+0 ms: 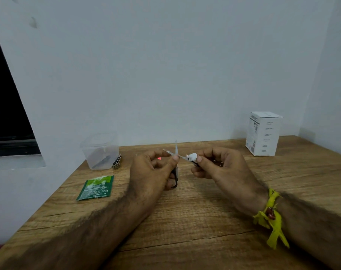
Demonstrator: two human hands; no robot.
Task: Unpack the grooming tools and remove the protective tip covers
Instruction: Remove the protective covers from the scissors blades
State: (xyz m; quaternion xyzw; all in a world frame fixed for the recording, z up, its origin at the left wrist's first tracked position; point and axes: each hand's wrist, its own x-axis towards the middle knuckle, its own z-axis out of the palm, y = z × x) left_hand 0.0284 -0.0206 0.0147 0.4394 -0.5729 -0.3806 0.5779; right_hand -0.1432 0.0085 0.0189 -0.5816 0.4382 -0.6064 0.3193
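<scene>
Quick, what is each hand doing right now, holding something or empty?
Left hand: pinches the small scissors, blades pointing up.
Right hand: pinches a white tip cover and holds a second dark-handled tool, mostly hidden.

Open black-handled scissors (176,164), white-wrapped tool (192,158) alongside

Both forearms are bare, with no sleeves in view. The right wrist wears a yellow cloth band (271,215), knotted, with frayed loose ends hanging down and a small dark red bead at the knot. A ring (221,164) shows on a finger of the right hand (220,164).
</scene>
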